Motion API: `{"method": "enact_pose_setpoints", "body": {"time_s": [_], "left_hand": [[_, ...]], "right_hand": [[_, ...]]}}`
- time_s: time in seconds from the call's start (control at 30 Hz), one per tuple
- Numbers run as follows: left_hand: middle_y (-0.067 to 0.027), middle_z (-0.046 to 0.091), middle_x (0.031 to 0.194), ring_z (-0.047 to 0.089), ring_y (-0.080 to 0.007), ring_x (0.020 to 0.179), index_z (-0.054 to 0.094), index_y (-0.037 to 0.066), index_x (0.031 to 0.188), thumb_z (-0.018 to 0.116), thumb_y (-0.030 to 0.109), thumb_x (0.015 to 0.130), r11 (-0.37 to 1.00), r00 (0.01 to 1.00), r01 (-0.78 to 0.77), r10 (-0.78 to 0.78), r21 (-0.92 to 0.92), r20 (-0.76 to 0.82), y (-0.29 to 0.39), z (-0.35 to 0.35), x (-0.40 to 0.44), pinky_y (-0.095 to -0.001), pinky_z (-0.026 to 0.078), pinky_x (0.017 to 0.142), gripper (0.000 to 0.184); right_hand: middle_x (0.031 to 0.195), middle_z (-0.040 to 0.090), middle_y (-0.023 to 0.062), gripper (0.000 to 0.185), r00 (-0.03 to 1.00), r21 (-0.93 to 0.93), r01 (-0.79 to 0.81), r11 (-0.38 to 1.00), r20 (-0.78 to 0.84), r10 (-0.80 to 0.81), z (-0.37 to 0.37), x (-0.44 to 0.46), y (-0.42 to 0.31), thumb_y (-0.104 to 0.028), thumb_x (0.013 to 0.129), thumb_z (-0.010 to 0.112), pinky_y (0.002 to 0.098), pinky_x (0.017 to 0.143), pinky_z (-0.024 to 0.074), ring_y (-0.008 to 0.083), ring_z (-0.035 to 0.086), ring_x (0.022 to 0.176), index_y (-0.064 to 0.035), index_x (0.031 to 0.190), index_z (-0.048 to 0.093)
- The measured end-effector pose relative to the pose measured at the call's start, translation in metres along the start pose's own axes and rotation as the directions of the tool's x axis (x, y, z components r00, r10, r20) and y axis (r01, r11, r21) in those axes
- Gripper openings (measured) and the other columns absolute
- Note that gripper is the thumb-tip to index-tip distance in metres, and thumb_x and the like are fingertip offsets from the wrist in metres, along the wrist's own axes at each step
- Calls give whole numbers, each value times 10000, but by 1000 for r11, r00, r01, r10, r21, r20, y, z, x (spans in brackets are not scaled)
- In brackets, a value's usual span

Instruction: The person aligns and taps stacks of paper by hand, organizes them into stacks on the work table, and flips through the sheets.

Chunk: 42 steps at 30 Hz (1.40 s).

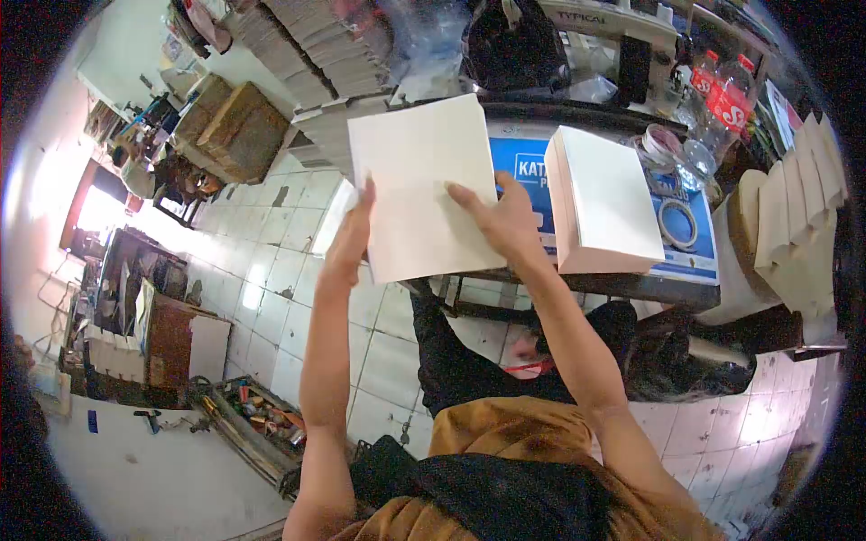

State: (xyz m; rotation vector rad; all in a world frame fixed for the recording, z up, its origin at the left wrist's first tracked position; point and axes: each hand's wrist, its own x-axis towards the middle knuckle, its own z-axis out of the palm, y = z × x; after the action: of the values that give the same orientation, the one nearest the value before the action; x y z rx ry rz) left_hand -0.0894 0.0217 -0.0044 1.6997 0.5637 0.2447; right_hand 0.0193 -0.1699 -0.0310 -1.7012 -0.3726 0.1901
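I hold a stack of blank white paper (419, 198) upright in front of me, over the table's near left edge. Its thickness is hard to make out. My left hand (347, 242) grips the left edge, the thumb along the side and the other fingers hidden behind. On the right edge, my right hand (505, 216) is closed, its thumb pressed on the front face and its fingers curled round the back. Just right of that hand, a thick block of white paper (613, 203) lies on a blue printed sheet (519, 149).
A tape roll (677, 224) lies right of the block, with plastic bottles (729, 104) behind it. Folded paper sheets (794, 207) stand at the far right. Tall paper stacks (302, 45) and cardboard boxes (239, 131) are at back left. A scrap-filled tray (257, 419) sits low left.
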Motion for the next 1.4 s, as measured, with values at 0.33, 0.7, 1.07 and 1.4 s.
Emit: {"method": "enact_pose_setpoints", "body": {"time_s": [0.33,0.7,1.07,1.4], "left_hand": [[-154,70,1549,36,-383,1416,163,99,1482,253,499,984,176,401,-658,905,732,143,118,27,89,-432,32,1151,645],[-201,163,1517,116,-426,1386,220,48,1454,167,601,939,477,668,-736,628,481,400,34,30,190,-452,76,1150,757],[-252,72,1520,84,-347,1422,100,-55,1448,285,585,945,276,711,-666,515,692,479,-52,50,165,-412,89,1164,836],[-254,137,1508,125,-351,1415,138,-63,1439,258,550,961,68,699,-630,483,774,527,-62,46,83,-401,119,1156,786]], "right_hand": [[1016,657,232,742,972,-312,-173,934,98,213,-5,46,82,-529,695,752,369,825,501,307,658,913,81,1087,596],[1050,649,225,675,981,-359,-142,922,73,179,-1,39,68,-453,744,750,345,845,487,279,647,938,93,1102,582],[1014,655,240,648,992,-331,-121,936,2,129,4,32,77,-413,730,770,366,841,487,305,652,935,95,1081,574],[1082,619,269,724,992,-375,-104,921,33,125,6,35,73,-452,716,762,391,870,477,339,627,997,90,1139,537]]}}
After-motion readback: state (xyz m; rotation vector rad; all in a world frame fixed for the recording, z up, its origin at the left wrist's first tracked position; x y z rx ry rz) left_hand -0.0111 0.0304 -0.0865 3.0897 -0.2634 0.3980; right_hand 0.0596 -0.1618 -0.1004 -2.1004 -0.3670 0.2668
